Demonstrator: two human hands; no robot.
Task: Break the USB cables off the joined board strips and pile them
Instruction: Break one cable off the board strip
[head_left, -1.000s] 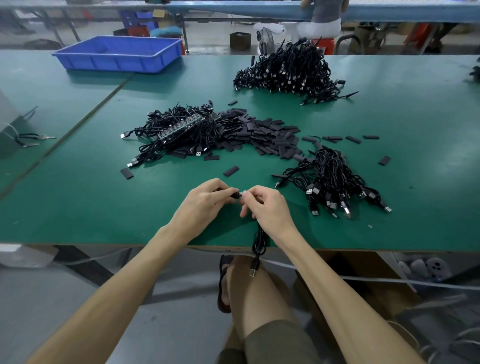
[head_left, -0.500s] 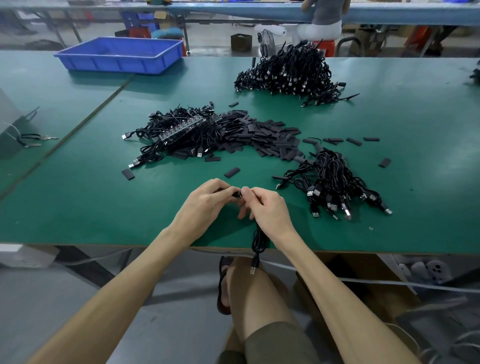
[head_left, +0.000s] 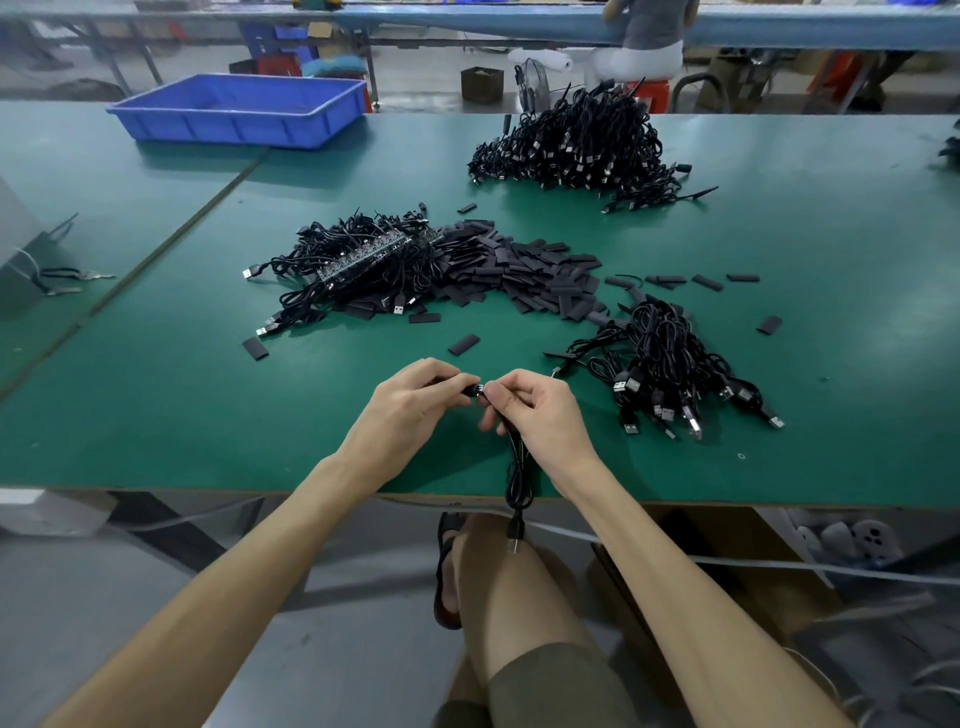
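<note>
The left grip (head_left: 410, 405) pinched a small dark end piece (head_left: 475, 389). The right grip (head_left: 540, 410) pinched the one USB cable (head_left: 517, 478) beside it. The cable looked soft, light and floppy, so best held near its stiff end. Past the grips, the counter (head_left: 156, 415) held three heaps: right heap (head_left: 670, 364), middle heap (head_left: 415, 270) with one board strip (head_left: 363, 257), far heap (head_left: 576, 145).

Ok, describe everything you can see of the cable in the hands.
The cable is thin, black, bundled in slack loops. Both the left hand and right hand pinch its upper end above the green table; what sits at that end is mostly hidden. The loops hang past the near edge, ending in a metal-tipped USB plug.
</note>
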